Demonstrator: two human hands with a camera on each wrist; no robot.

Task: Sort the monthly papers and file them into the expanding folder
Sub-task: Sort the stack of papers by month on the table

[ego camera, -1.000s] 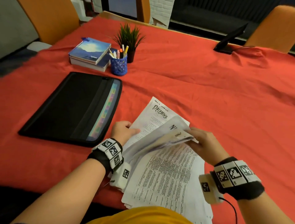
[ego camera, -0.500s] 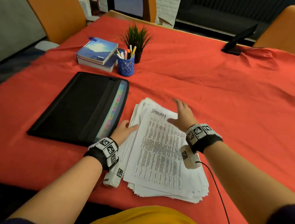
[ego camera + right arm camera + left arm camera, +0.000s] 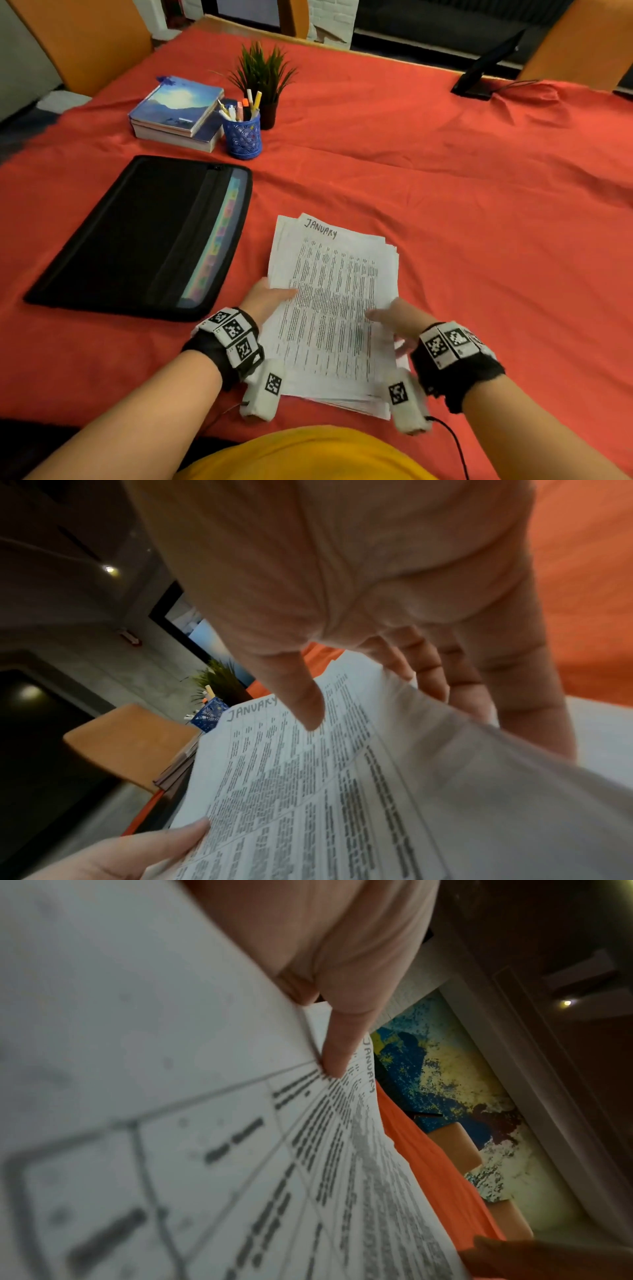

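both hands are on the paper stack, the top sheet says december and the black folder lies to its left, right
Not quite: the top sheet reads JANUARY, not December, as the head view shows. The rest holds: the left hand and right hand grip the paper stack at its sides, and the black expanding folder lies to its left.

The left hand [image 3: 342, 947] lays its thumb on the top sheet [image 3: 240, 1150], headed JANUARY. Beyond the paper lies the orange tablecloth [image 3: 435, 1172]; another fingertip shows nearby.
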